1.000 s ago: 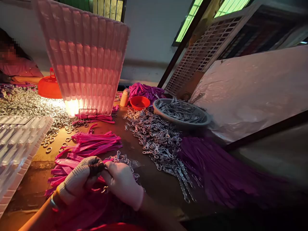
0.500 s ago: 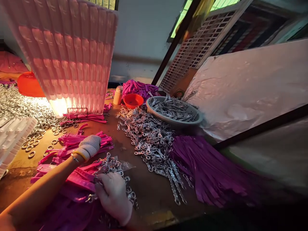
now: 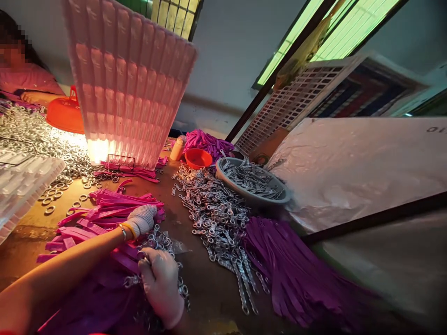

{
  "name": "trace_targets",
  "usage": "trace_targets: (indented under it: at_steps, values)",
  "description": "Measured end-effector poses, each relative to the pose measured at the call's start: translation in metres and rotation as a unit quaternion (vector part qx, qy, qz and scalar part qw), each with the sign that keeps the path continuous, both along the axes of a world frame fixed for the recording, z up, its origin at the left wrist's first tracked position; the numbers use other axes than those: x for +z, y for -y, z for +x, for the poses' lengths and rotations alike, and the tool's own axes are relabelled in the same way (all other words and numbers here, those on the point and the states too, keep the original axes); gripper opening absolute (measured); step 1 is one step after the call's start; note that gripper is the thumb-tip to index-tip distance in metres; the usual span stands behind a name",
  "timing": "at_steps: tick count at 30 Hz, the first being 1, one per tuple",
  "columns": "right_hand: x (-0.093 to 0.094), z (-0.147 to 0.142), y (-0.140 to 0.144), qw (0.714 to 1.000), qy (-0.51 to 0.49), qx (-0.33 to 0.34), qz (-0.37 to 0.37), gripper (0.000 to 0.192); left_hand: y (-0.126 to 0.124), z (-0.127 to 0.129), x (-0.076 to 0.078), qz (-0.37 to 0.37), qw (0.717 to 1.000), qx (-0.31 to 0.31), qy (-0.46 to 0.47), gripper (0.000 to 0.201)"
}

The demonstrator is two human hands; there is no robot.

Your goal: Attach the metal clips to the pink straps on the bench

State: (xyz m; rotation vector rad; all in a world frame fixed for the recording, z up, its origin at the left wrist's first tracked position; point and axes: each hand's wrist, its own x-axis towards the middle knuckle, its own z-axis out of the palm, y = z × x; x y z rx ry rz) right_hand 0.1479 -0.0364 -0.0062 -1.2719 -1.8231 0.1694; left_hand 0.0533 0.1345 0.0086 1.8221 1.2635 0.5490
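The left hand (image 3: 141, 219), in a knit glove, was reaching out flat over the pile of pink straps (image 3: 104, 211) on the table (image 3: 206, 288), fingers curled down onto the straps; I couldn't tell whether it actually pinched one. Those straps lay with their long axis running roughly left to right, the ends fanning out toward the far right. The right hand (image 3: 160, 284) sat nearer, resting on a small heap of metal clasps (image 3: 159, 242), its grip closed around a clasp and a strap end as far as I could see, though the fingers were mostly hidden under the hand itself.

Stuff around: a big spread of loose clasps and chains (image 3: 216, 218) just right of the hands, then a bundle of purple straps (image 3: 293, 274) pointing near-right. Farther back sat a grey bowl (image 3: 253, 193) full of metal bits, a small orange bowl (image 3: 197, 158), and a little bottle (image 3: 178, 148). A tall ribbed plastic tray (image 3: 129, 79) stood upright at the far side with a light glowing behind it, and metal rings (image 3: 52, 153) were scattered to the left. Another person (image 3: 24, 77) was sitting at the far left.
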Motion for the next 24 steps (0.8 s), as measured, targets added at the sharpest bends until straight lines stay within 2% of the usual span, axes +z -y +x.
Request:
trace_targets:
  at_steps: [4, 7, 9, 13, 17, 20, 24]
  values:
    - [0.010, 0.007, 0.003, 0.998, -0.057, -0.006, -0.028, 0.028, 0.033, -0.029, 0.031, 0.020, 0.999, -0.015, 0.029, 0.013]
    - [0.022, 0.013, 0.007, 0.998, -0.068, -0.016, 0.009, 0.031, 0.076, -0.055, 0.050, -0.070, 0.992, -0.033, 0.100, 0.013]
    - [0.030, 0.014, 0.007, 0.998, -0.051, -0.015, 0.032, 0.032, 0.103, -0.070, 0.056, -0.131, 0.976, -0.023, 0.173, 0.018]
    - [0.046, 0.004, 0.005, 1.000, -0.007, 0.017, 0.001, 0.030, 0.134, -0.086, 0.054, -0.157, 0.944, 0.015, 0.291, 0.022]
    - [0.056, -0.010, 0.005, 0.996, 0.002, 0.076, -0.040, 0.028, 0.142, -0.092, 0.050, -0.135, 0.939, 0.040, 0.313, 0.023]
    - [0.059, -0.014, 0.005, 0.997, 0.018, 0.066, -0.038, 0.027, 0.147, -0.097, 0.049, -0.133, 0.930, 0.050, 0.340, 0.028]
    - [0.058, -0.017, 0.006, 0.990, 0.128, 0.054, -0.011, 0.031, 0.153, -0.105, 0.043, -0.151, 0.926, 0.038, 0.345, 0.026]
